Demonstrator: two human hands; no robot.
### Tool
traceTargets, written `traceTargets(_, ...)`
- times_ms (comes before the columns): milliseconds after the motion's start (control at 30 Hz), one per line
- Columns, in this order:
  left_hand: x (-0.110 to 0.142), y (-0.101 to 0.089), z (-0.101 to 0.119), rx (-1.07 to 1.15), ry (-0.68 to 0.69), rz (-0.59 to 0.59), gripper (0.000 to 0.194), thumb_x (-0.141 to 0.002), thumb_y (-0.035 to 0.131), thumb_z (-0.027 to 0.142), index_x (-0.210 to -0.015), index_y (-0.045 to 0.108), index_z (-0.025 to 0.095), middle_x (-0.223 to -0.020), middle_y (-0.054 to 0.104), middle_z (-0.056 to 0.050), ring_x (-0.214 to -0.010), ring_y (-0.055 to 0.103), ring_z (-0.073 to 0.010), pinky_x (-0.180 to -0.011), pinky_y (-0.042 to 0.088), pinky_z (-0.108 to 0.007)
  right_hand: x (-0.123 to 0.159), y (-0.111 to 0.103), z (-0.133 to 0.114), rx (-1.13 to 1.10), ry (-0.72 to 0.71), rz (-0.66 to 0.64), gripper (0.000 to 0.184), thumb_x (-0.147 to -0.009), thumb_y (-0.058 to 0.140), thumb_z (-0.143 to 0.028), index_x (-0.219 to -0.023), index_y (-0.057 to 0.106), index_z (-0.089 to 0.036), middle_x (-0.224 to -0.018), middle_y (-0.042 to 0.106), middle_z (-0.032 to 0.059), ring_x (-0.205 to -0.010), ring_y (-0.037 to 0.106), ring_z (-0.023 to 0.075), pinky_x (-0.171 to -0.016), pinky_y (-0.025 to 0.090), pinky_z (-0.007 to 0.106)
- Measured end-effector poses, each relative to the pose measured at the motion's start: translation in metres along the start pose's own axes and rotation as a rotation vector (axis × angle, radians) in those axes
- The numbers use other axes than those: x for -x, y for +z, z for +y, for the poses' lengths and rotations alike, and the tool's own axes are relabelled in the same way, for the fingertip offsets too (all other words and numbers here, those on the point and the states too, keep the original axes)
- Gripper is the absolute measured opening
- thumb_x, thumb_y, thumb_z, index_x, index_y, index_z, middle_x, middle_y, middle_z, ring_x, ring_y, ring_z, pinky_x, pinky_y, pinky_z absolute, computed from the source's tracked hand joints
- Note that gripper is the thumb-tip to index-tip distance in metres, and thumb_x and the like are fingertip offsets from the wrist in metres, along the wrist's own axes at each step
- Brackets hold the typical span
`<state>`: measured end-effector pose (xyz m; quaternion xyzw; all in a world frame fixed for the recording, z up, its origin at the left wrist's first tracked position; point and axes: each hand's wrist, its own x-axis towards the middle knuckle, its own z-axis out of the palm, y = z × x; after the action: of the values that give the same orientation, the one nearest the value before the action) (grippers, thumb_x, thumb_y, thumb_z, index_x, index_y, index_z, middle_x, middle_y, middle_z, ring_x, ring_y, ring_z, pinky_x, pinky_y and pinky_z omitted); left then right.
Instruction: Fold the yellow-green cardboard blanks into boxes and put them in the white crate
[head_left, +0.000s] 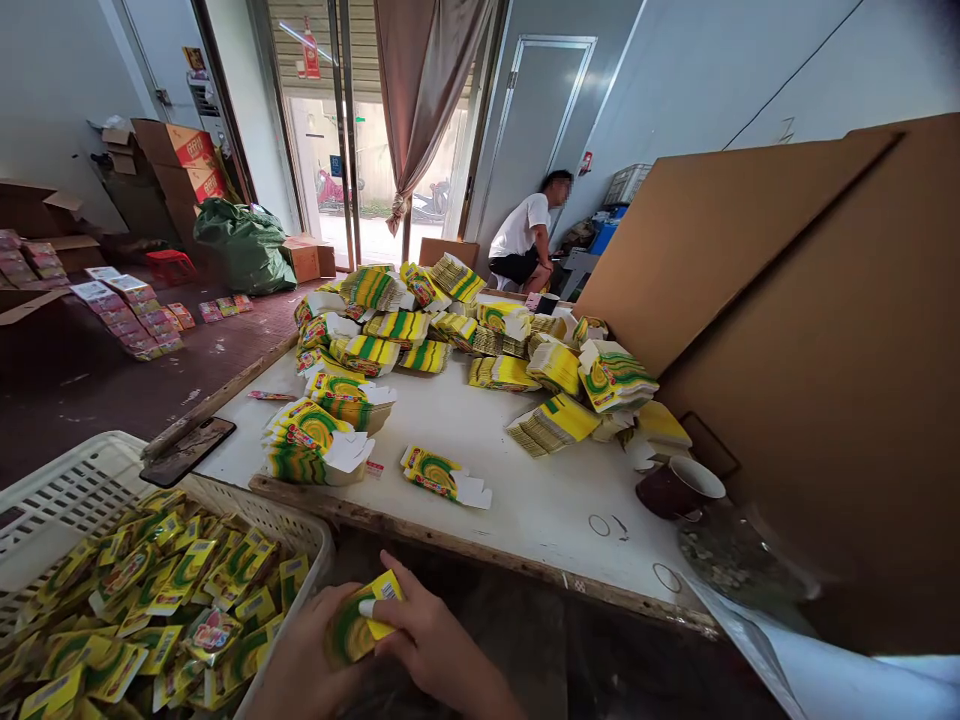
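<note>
A small yellow-and-green carton (384, 588) is between my two hands, below the near edge of the table. My left hand (304, 650), somewhat blurred, is closed around its left side. From the right, my right hand (433, 635) grips it, with a white covering on one fingertip. To the left stands a white plastic basket (324, 555) full of small yellow-green packets (184, 580). On the white table (517, 520) lies one flattened carton (435, 472) with white flaps. Left of it are stacks of the same flat cartons (304, 435).
Piles of bundled cartons (375, 290) cover the table's far side. A phone (191, 450) lies at the left corner. At the right are a dark mug (679, 487), a clear plastic bag (739, 555) and tall cardboard (817, 300). A person (521, 235) sits beyond the table.
</note>
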<state>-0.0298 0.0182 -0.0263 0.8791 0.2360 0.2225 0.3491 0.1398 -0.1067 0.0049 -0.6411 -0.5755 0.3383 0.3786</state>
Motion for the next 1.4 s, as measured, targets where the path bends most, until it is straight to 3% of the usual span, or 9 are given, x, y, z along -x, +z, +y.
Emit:
traceTargets(167,-0.009,-0.009,0.013,-0.01,0.021,-0.102,0.043,-0.071,0.079,0.034,-0.111,0.067,0.024,-0.099,0.075,-0.005,-0.086,0.074,-0.0229,-0.073,0.062,-0.029,-0.002,-0.016,0.002,-0.05,-0.013,-0.061,0.034,-0.072,0.082,-0.022,-0.106,0.078,-0.025,-0.149,0.049,0.015,-0.14,0.043,0.0274,-0.104,0.044,0.035)
traceTargets(300,-0.006,-0.002,0.006,-0.046,0.011,-0.001,0.045,-0.067,0.079,0.028,-0.11,0.066,0.023,-0.098,0.075,-0.005,-0.086,0.074,-0.0241,-0.073,0.062,-0.029,-0.009,0.003,0.009,-0.132,0.054,0.128,0.039,-0.061,0.086,-0.012,-0.098,0.08,-0.024,-0.148,0.051,0.0152,-0.138,0.046,0.0296,-0.106,0.041,0.037)
traceTargets(433,-0.001,-0.002,0.0,-0.022,0.015,0.011,0.048,-0.068,0.08,0.036,-0.112,0.066,0.023,-0.102,0.076,-0.006,-0.088,0.075,-0.0244,-0.074,0.062,-0.028,-0.01,0.017,0.009,-0.227,0.012,0.147,0.068,-0.064,0.084,-0.015,-0.129,0.064,-0.021,-0.158,0.035,0.0167,-0.144,0.037,0.0288,-0.113,0.034,0.039)
traceTargets(600,0.005,-0.012,-0.007,-0.068,-0.042,0.0,0.05,-0.074,0.075,0.046,-0.115,0.066,0.02,-0.105,0.077,-0.007,-0.09,0.075,-0.025,-0.076,0.063,-0.028,-0.015,0.016,-0.001,-0.219,-0.055,0.149,0.073,-0.075,0.074,-0.017,-0.143,0.048,-0.022,-0.148,0.05,0.0115,-0.137,0.045,0.0236,-0.115,0.033,0.039)
traceTargets(767,0.021,-0.05,-0.051,-0.209,-0.165,0.165,0.057,-0.069,0.068,0.064,-0.108,0.067,0.023,-0.104,0.077,-0.008,-0.093,0.074,-0.0308,-0.082,0.062,-0.04,-0.04,-0.012,0.014,0.055,0.047,0.377,0.068,-0.072,0.079,-0.023,-0.135,0.055,-0.018,-0.131,0.064,0.0112,-0.116,0.062,0.0241,-0.102,0.048,0.035)
traceTargets(867,0.038,-0.08,-0.09,-0.476,-0.308,0.31,0.084,-0.055,0.064,0.08,-0.111,0.064,0.017,-0.116,0.071,-0.02,-0.108,0.065,-0.0447,-0.092,0.053,-0.06,-0.06,-0.042,0.039,0.277,0.21,0.578,0.046,-0.08,0.067,-0.016,-0.126,0.062,-0.018,-0.123,0.066,0.013,-0.117,0.06,0.028,-0.102,0.046,0.042)
traceTargets(933,0.047,-0.089,-0.107,-0.524,-0.372,0.336,0.091,-0.06,0.058,0.081,-0.117,0.061,0.01,-0.12,0.067,-0.026,-0.115,0.061,-0.0474,-0.095,0.049,-0.063,-0.069,-0.057,0.054,0.336,0.28,0.608,0.044,-0.078,0.065,-0.009,-0.121,0.065,-0.018,-0.119,0.067,0.014,-0.115,0.058,0.0307,-0.1,0.044,0.045)
traceTargets(1133,0.043,-0.051,-0.086,-0.249,-0.287,0.083,0.052,-0.078,0.058,0.063,-0.11,0.069,0.023,-0.114,0.074,-0.01,-0.104,0.071,-0.0305,-0.086,0.06,-0.042,-0.074,-0.062,0.066,0.492,0.374,0.586,0.037,-0.081,0.06,-0.006,-0.114,0.068,-0.021,-0.111,0.068,0.0095,-0.108,0.06,0.0269,-0.093,0.045,0.036)
traceTargets(1400,0.025,-0.028,-0.062,-0.116,-0.13,0.075,0.043,-0.08,0.062,0.059,-0.107,0.073,0.027,-0.105,0.077,-0.006,-0.096,0.074,-0.0269,-0.081,0.062,-0.035,-0.075,-0.058,0.064,0.59,0.481,0.623,0.032,-0.082,0.069,-0.014,-0.114,0.067,-0.017,-0.108,0.068,0.0148,-0.104,0.062,0.0308,-0.089,0.044,0.04)
